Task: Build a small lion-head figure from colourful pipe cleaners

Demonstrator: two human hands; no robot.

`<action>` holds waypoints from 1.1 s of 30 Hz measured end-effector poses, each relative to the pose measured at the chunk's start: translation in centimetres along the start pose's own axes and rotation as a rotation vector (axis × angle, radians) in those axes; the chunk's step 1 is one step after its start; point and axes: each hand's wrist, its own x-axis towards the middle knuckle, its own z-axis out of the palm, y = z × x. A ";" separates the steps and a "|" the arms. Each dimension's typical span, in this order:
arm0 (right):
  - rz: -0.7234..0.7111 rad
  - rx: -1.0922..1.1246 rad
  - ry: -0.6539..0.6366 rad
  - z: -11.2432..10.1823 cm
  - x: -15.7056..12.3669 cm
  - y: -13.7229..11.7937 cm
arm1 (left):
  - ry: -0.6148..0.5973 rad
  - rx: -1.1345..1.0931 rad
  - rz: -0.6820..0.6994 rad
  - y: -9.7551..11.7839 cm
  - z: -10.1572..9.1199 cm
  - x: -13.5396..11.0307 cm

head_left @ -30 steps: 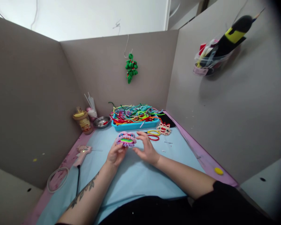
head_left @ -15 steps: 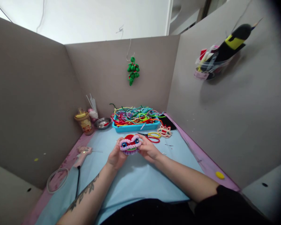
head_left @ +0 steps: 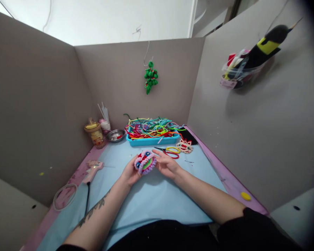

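Observation:
I hold a small pipe-cleaner figure (head_left: 145,162), pink-purple with red, green and blue parts, between both hands above the light blue mat (head_left: 151,198). My left hand (head_left: 130,172) grips its lower left side with curled fingers. My right hand (head_left: 166,164) pinches its right edge with thumb and fingers. The figure is tilted on its side.
A blue tray (head_left: 153,140) heaped with coloured pipe cleaners sits behind, with red-and-yellow scissors (head_left: 170,152) and a cream pipe-cleaner figure (head_left: 184,146) beside it. A glue gun (head_left: 92,169), a steel bowl (head_left: 115,135) and a jar (head_left: 94,134) stand left. Grey partition walls enclose the desk.
My right hand closed onto the figure, which it was only near a second ago. Both hands have turned the figure from face-up to tilted on its side.

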 end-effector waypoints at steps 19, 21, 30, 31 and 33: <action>0.013 -0.044 -0.115 0.5 -0.1 1.1 | -0.005 0.022 -0.035 0.0 0.6 -0.7; 0.015 -0.065 -0.112 0.4 -0.1 1.2 | 0.025 0.043 -0.055 -0.1 0.7 -0.8; 0.034 -0.083 -0.238 1.0 -0.6 0.9 | -0.050 -0.055 -0.043 0.3 0.5 -0.7; 0.040 -0.089 -0.253 1.0 -0.7 0.9 | -0.067 -0.056 -0.047 0.3 0.6 -0.7; 0.047 -0.100 -0.263 0.9 -0.7 1.1 | -0.094 -0.038 -0.069 0.2 0.7 -0.8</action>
